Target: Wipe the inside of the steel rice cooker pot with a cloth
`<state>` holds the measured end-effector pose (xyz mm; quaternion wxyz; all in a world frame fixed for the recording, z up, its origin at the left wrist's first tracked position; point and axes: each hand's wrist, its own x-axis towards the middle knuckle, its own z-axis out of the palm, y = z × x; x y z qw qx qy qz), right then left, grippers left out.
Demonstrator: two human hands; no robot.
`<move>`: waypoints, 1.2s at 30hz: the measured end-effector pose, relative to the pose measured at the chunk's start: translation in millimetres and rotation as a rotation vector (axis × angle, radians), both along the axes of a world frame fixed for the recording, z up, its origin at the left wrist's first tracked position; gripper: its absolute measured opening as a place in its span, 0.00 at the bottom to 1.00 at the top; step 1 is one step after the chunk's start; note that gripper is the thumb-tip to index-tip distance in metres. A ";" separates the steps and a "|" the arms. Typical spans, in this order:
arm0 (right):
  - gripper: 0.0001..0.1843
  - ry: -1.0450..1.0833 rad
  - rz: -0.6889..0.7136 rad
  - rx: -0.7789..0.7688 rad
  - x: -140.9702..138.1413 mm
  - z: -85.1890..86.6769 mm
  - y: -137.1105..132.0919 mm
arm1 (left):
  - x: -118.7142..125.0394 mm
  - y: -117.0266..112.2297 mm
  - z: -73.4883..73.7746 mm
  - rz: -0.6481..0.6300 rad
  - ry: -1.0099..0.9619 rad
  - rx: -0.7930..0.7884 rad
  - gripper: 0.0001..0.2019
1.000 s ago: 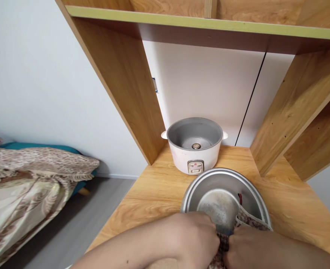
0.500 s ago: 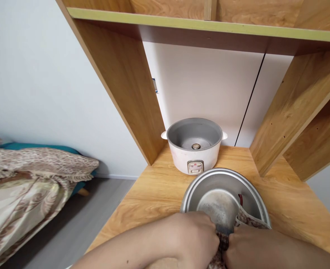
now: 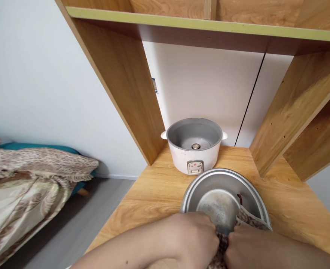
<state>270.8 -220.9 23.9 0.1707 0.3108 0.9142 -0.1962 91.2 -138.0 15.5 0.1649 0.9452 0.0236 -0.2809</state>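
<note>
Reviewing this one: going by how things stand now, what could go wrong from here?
The metal pot sits close in front of the rice cooker, so a forward push might knock the two together.

The left grip and right grip are both on the patterned cloth; any hold on the pot is hidden, so a hard tug could perhaps shift it.

The cooker stands open, so something dropped might land inside.

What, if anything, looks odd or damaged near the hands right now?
The floor of the metal pot looks blotchy, unlike its smoother wall; I can't tell stain from wear. The white cooker behind it stands upright and open, and no spill shows on the wooden tabletop.
</note>
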 end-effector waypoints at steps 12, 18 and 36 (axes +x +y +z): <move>0.20 0.036 -0.035 0.085 -1.9 -12.5 -1.4 | 0.1 1.7 1.7 0.006 -0.055 -0.058 0.28; 0.19 0.038 -0.038 0.004 1.7 -16.2 -0.7 | 1.5 0.0 4.6 0.050 -0.060 -0.074 0.34; 0.18 -0.117 0.016 -0.048 -5.3 4.7 3.3 | 4.2 -2.0 14.6 -0.026 0.039 0.033 0.17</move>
